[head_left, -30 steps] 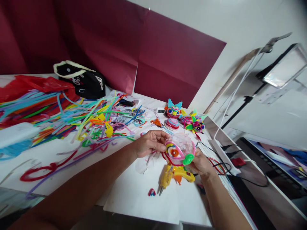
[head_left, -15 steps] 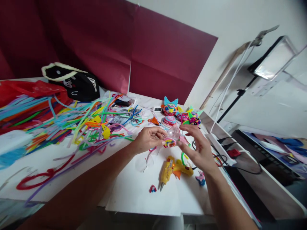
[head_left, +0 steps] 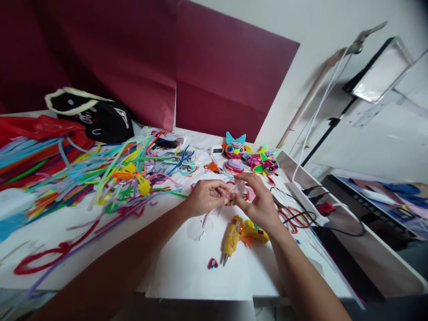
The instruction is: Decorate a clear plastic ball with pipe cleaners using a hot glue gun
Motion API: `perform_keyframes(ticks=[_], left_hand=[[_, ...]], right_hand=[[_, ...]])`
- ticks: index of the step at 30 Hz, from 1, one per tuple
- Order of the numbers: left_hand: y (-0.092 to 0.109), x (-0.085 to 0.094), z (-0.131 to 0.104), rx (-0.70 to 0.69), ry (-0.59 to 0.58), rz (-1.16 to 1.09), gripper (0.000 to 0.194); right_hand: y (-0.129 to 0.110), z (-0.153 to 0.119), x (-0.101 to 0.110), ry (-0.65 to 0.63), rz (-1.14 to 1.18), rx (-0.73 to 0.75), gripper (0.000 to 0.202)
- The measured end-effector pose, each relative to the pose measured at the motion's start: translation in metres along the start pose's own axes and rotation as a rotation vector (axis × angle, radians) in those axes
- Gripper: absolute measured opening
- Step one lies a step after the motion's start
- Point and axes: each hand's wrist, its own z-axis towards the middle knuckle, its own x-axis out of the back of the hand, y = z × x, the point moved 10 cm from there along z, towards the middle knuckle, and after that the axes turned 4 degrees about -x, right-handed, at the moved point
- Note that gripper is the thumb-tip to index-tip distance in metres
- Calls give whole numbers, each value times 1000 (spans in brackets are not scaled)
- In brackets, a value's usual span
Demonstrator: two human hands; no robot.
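My left hand (head_left: 204,197) is closed, thumb and fingers pinching a clear plastic dome (head_left: 238,187) with a multicoloured pipe-cleaner coil on its lower part. From the other side my right hand (head_left: 257,203) grips the same dome between thumb and fingers, covering much of it and the coil. Below the hands lies a yellow hot glue gun (head_left: 233,236), its nozzle pointing toward the front edge and a small red light showing. Beside the nozzle is a small red, white and blue piece (head_left: 212,263). An orange piece (head_left: 246,241) peeks out under the gun.
Loose pipe cleaners (head_left: 123,174) cover the left side, near a red bag (head_left: 43,127) and a black pouch (head_left: 103,120). Colourful figures (head_left: 235,147) stand at the back. Red-handled scissors (head_left: 296,219), black cables (head_left: 312,218) and a power strip (head_left: 309,203) lie right.
My right hand has moved left and its fingers have closed on the dome, which they were spread beside before. The left hand keeps its pinch. The view has shifted slightly.
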Motion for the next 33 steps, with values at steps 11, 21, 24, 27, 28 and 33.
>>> perform_keyframes(ticks=[11, 21, 24, 27, 28, 33], left_hand=[[-13, -1, 1, 26, -16, -66, 23], [-15, -3, 1, 63, -11, -82, 18], [-16, -2, 0, 79, -6, -104, 18], [-19, -2, 0, 90, -6, -116, 19], [-20, -1, 1, 90, -2, -116, 20], [-34, 11, 2, 184, 71, -247, 23]], right_hand=[[7, -2, -5, 26, 42, -13, 36], [16, -4, -8, 18, 56, -72, 39], [18, -4, -10, 20, 72, -92, 38], [24, -4, -11, 23, 116, -149, 35], [27, -4, -11, 18, 149, -175, 35], [48, -2, 1, 36, 329, -330, 36]])
